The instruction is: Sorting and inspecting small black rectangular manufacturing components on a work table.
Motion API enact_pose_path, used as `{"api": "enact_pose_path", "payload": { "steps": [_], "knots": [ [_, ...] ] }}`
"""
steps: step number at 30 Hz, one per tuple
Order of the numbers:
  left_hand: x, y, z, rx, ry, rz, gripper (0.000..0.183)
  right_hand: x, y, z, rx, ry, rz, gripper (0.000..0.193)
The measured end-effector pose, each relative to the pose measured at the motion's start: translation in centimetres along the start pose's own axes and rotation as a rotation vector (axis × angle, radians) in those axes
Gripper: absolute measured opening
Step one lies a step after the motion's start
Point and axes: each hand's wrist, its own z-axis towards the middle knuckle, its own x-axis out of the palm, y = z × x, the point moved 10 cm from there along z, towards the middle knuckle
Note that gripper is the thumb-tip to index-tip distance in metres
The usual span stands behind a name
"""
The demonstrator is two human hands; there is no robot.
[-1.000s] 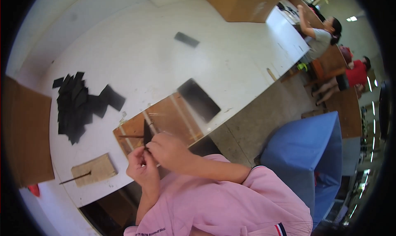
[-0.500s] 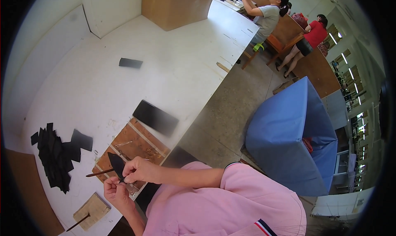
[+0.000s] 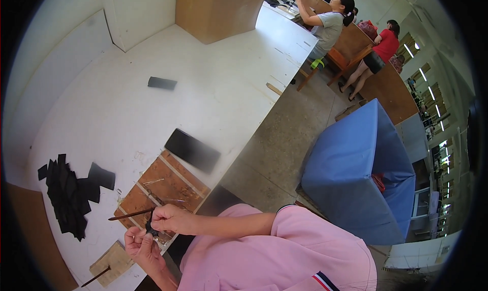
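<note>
Close to the table's near edge, my left hand [image 3: 141, 244] and my right hand [image 3: 175, 220] meet with fingertips pinched on a small black piece of thin material [image 3: 149, 225]. It looks crumpled or folded, and my fingers cover much of it. Right beside it a dark brown rod [image 3: 131, 214] sticks out over a worn brown board [image 3: 162, 176] taped to the table. A pile of flat black pieces [image 3: 66, 197] lies to the left of my hands.
A black phone-like slab [image 3: 192, 151] and a small dark strip [image 3: 162, 83] rest on the white table [image 3: 117, 118]. A cardboard pad [image 3: 112, 263] bears another rod. To the right stands a blue fabric bin [image 3: 340, 174]; two people [image 3: 333, 29] work beyond.
The black piece stood up flat and pointed above my fingers before; now it is bunched low between them. Both hands stay nearly in place.
</note>
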Motion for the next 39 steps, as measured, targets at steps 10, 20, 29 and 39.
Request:
{"api": "enact_pose_path", "payload": {
  "steps": [10, 20, 29, 39],
  "knots": [
    [4.4, 1.2, -2.2, -0.454, 0.382, -0.955, 0.037, 2.6, 2.0, -0.5, -0.118, 0.137, -0.055, 0.015],
    [0.6, -2.3, -1.1, 0.126, 0.004, 0.015, 0.030, 3.3, 6.6, -1.4, -0.454, 0.026, -0.408, 0.008],
    [1.3, -2.3, -0.7, 0.147, -0.160, 0.044, 0.016, 3.3, 10.9, -3.7, -0.716, -0.165, -0.775, 0.010],
    [6.7, -2.7, -2.0, -0.304, 0.423, -0.567, 0.050, 2.9, 7.7, -2.0, -0.258, 0.046, -0.235, 0.011]
  ]
}}
